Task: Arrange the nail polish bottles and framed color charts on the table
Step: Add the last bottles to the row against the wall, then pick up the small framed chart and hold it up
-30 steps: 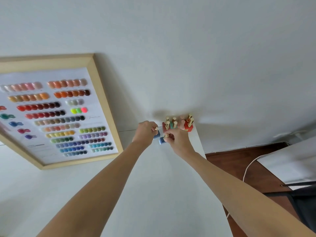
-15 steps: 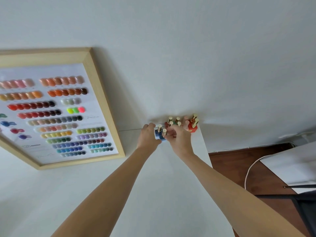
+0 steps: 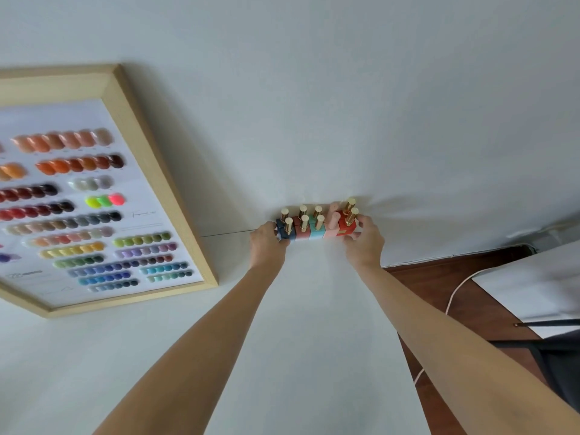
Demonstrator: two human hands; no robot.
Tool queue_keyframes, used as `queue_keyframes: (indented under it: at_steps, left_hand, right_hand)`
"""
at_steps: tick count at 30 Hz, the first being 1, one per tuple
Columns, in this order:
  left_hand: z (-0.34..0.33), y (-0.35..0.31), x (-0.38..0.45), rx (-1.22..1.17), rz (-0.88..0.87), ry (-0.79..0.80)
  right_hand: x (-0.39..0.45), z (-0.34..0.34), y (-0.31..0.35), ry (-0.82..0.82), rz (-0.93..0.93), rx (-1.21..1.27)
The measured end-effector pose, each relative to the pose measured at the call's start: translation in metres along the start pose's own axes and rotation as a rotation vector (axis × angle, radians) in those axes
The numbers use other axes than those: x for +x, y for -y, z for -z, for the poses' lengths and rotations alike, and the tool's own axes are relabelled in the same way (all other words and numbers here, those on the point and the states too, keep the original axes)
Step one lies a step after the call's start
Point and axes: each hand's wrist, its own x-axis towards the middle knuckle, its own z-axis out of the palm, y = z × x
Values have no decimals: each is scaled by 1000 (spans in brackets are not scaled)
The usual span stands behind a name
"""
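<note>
Since a second ago the two hands have parted: then they worked close together over a pair of blue bottles in front of the cluster, and now they sit at opposite ends of a tidy block of nail polish bottles (image 3: 316,226), with the blue ones taken in at the block's left end.

From the head camera, the only view, the block stands at the far edge of the white table (image 3: 307,324), against the wall (image 3: 314,89). The bottles appear to stand in two close rows, touching side by side: dark blue, dusty red, turquoise, pale pink, then bright red, mostly gold-capped. The left hand (image 3: 267,246) presses against the blue end; the right hand (image 3: 364,243) cups the red end, its fingers curled round that corner. Neither hand looks to lift anything. Both are part-curled and bearing inward, probably to squeeze the rows square and flush to the wall.

Left of the block, and apart from it, the framed color chart (image 3: 94,196) leans against the same wall with its lower edge on the table. Right of the block the table ends, and a dark wooden floor (image 3: 439,287) with a pale cable shows below.
</note>
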Motion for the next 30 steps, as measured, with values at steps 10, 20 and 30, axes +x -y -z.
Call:
queue_keyframes:
  at_steps: [10,20,30]
  left_hand:
    - [-5,-1,2,53,-5,2]
    - [20,-8,-42,59,51,-8]
    - [88,-8,-153,38,-17,-72]
  right_hand:
    - [10,-2,1,-3,58,-79]
    - [-28,30,18,175,-57,-74]
    - [-114,85,53,389,30,5]
